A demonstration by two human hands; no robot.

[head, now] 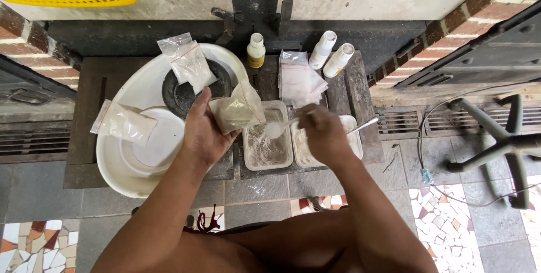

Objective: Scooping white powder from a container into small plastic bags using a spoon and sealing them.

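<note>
White powder sits heaped on the small white plastic spoon [277, 129] that my right hand [324, 133] pinches by its handle, fingers curled shut around it, just over the left of two shallow white rectangular trays [252, 157] on the dark stone slab [84, 138]. My left hand [204, 132] grips a small clear plastic bag with pale powder [236, 112], thumb and fingers pressed on its lower corner, mouth tilted toward the spoon. I judge this to be the filling step: a loaded scoop is close to the bag but not yet inside; tipping it in calls for a steady mouth and a level spoon. Room is tight: the round white basin [112, 160] with filled bags [121, 122] crowds the left, three small white bottles [322, 50] and a stack of empty bags [298, 81] stand behind, and the slab's front edge lies just below the trays, so I see the freest space above them
</note>
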